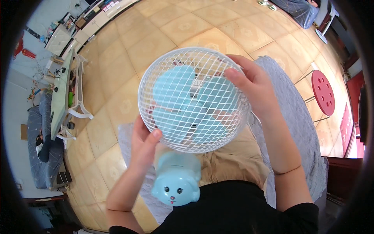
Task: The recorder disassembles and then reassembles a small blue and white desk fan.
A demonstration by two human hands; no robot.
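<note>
Both hands hold a round fan head (194, 103) with a white wire guard and pale blue blades behind the mesh. My left hand (142, 143) grips its lower left rim, thumb on the front. On the upper right rim my right hand (255, 86) is closed, its thumb over the mesh and the other fingers partly hidden behind. Just below the guard, by my lap, is a glossy light blue dog-shaped figure (175, 183) with a slot on its back. Whether the figure is joined to the fan cannot be made out.
A grey blanket (290, 113) lies under and beside me. To the right stands a red round stool (323, 93). A long pale green table (62, 93) and a grey sofa (39, 146) are at the left. White cabinets (91, 25) line the far wall, and tiled floor (113, 89) lies between.
</note>
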